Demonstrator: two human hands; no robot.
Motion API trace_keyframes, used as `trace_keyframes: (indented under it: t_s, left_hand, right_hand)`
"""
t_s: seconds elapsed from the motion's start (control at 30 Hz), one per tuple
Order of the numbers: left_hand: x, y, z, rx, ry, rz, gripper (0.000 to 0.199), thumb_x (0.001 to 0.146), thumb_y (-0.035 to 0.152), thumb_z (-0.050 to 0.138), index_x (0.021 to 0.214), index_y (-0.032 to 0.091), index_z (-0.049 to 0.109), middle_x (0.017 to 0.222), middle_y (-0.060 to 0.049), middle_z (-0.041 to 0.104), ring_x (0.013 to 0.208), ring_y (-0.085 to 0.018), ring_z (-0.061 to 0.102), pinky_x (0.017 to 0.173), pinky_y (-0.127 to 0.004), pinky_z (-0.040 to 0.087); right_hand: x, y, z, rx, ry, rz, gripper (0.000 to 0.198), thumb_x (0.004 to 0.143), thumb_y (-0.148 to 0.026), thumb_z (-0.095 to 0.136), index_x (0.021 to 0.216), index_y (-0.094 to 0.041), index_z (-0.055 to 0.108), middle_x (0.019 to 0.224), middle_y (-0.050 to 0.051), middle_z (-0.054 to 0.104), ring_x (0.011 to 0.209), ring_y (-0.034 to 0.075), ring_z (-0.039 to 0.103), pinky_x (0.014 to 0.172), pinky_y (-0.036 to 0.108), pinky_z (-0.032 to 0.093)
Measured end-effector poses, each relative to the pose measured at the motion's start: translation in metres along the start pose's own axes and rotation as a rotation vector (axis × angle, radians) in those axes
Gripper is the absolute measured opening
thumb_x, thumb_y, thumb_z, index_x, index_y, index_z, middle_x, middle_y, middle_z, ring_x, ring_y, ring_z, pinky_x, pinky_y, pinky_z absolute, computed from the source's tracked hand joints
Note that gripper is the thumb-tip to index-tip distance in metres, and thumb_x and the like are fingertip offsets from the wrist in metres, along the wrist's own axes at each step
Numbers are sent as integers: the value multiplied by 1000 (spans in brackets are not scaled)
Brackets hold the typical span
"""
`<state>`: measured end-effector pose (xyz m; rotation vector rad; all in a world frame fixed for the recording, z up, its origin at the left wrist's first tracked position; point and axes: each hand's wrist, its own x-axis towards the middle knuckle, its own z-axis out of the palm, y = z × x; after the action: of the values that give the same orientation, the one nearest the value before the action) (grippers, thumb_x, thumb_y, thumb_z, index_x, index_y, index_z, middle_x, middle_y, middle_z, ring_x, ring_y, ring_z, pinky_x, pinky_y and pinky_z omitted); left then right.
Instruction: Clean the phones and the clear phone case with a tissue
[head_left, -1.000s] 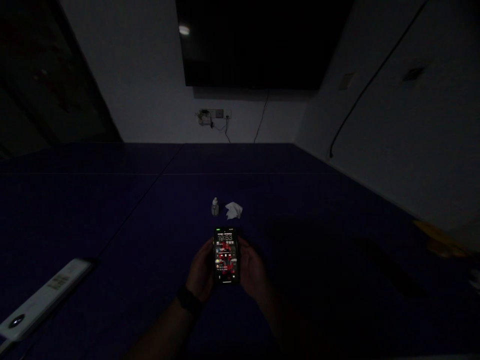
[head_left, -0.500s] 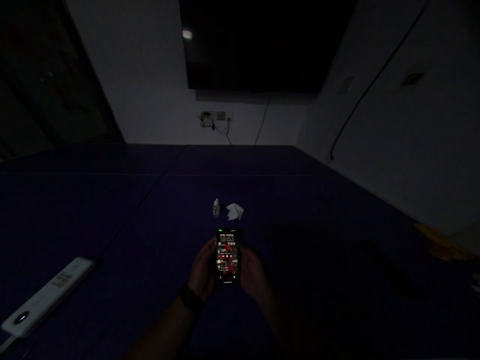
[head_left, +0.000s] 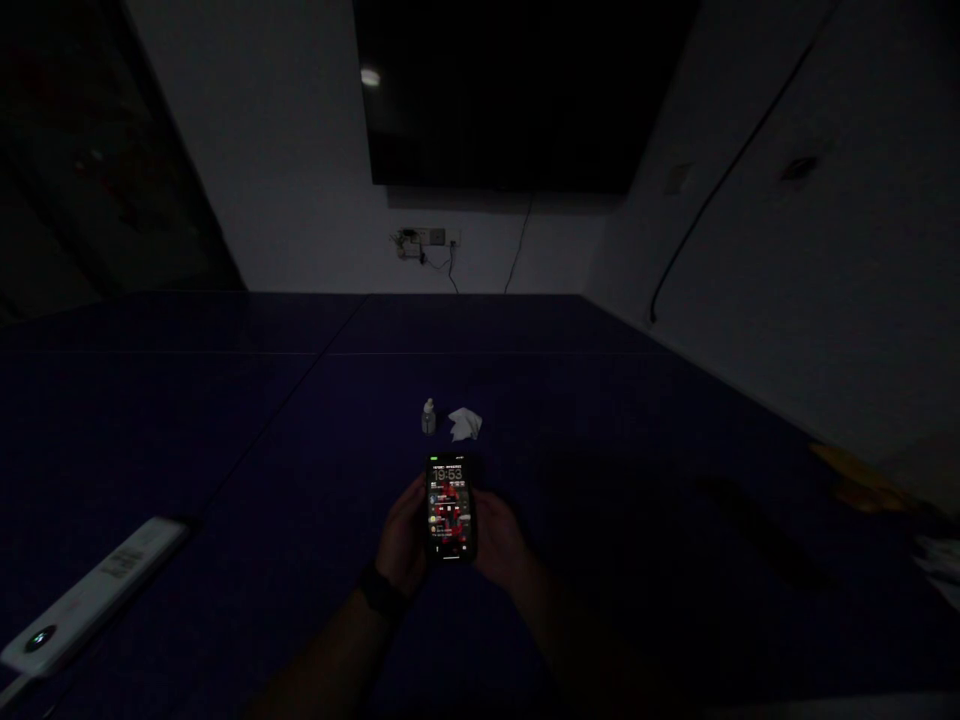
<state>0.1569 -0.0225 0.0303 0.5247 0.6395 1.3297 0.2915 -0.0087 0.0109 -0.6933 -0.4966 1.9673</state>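
Observation:
A lit smartphone stands upright in portrait between my two hands, its screen facing me and reading 19:53 above several notifications and playback controls. My left hand grips its left edge, with a dark watch on the wrist. Along the right edge, my right hand is closed on the same phone. Just beyond its top lie a small clear bottle with a white cap and a crumpled white tissue. The fingers behind the phone are hidden.
The room is very dark. A white power strip lies on the dark blue surface at the left. A yellow item is at the right edge. A large screen hangs on the far wall, above sockets and cables.
The view has shifted slightly, so the phone and hands sit a little further left in the picture. Both hands keep hold of the phone, whose screen stays lit.

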Motion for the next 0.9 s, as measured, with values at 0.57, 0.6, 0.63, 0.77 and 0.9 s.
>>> trace_keyframes:
  t_s: [0.57,0.6,0.63,0.77,0.9]
  left_hand:
    - [-3,0,-1,-36,-23,-5,44,83,33,78,123,16,67,109,-10,74,88,-23,71,79,-31,52]
    - [-2,0,-1,-38,-23,-7,44,83,33,78,122,16,68,107,-10,74,86,-22,71,78,-30,52]
    - [-1,-1,-1,-40,-24,-9,43,83,33,78,121,16,68,105,-9,75,84,-22,71,78,-30,52]
    - [1,-2,-3,-47,-37,-31,37,85,32,76,117,15,70,99,-8,75,80,-20,70,74,-28,52]
    - [2,-4,-3,-52,-64,-71,34,86,30,74,116,15,70,100,-8,75,80,-19,70,74,-27,52]
  right_hand:
    - [-2,1,0,61,-45,22,29,92,-36,55,97,-14,73,85,8,76,84,25,71,79,36,53]
    - [-4,1,2,61,-41,17,29,91,-37,56,97,-14,73,84,7,76,83,24,71,78,36,53]
    - [-5,1,5,58,-32,10,28,90,-37,57,97,-15,73,83,7,76,82,24,71,78,36,53]
    - [-14,1,21,20,85,-27,31,87,-42,62,96,-15,73,79,6,75,77,23,71,73,34,52]
    - [-21,3,39,-16,247,-86,33,81,-46,66,92,-16,73,76,5,74,75,22,69,68,30,51]
